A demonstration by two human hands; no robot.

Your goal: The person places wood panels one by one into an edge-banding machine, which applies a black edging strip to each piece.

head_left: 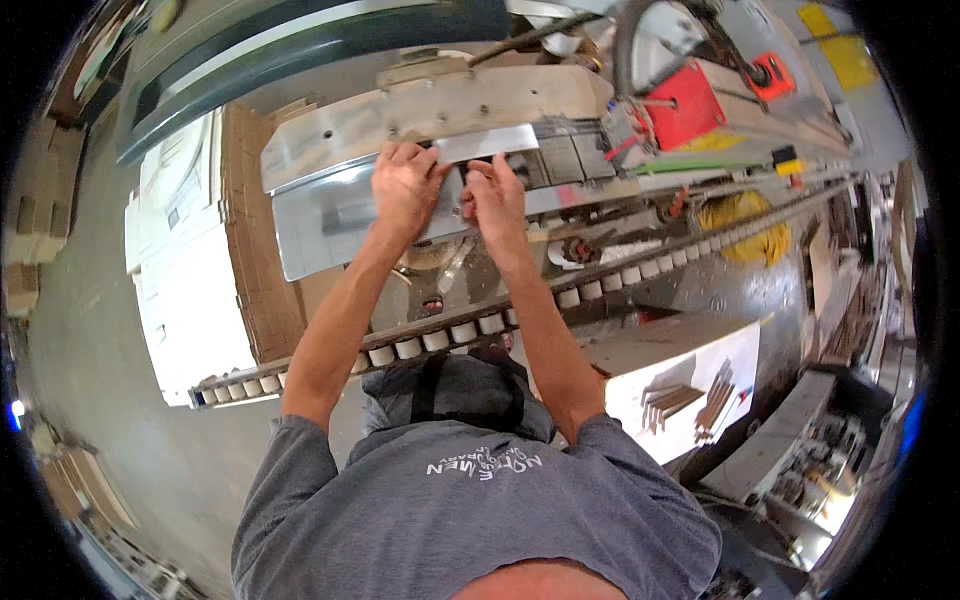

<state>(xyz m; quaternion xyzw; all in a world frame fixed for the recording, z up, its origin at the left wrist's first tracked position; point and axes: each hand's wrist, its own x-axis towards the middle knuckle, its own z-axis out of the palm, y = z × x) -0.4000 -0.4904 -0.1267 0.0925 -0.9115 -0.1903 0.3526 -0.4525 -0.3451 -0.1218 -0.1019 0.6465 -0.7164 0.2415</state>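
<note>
Both hands are working up against the machine's bright metal guard plate (330, 225), and everything else is best placed from that plate. Left hand (405, 190) is lying across the plate's upper right part, fingers curled and pressing down on the metal, the thumb tucked toward the gap beside it; it is closed onto the sheet more than gripping anything loose. Right hand (495, 200) is sitting just to the right of the plate, almost touching the left one, with its fingertips pinched together on something small at the plate's edge. Whether that is a fastener, a clip or only the lip of the metal, I cannot tell, since the fingers are covering it.

Just above the two hands, a narrow shiny strip (487, 143) is running along under the pale housing (480, 100) that tops the plate. Below the plate, a roller conveyor (440, 338) with white rollers is crossing in front of the person's body. Well off to the right, a coil of yellow cable (745, 225) is lying by the rail.

By my reading, the person is fitting or adjusting a small part at the plate's right edge, one hand steadying while the other is doing fine work. What comes next is likely calling for a firm hold on the plate and a careful pinch, so nothing slips down toward the rollers.
</note>
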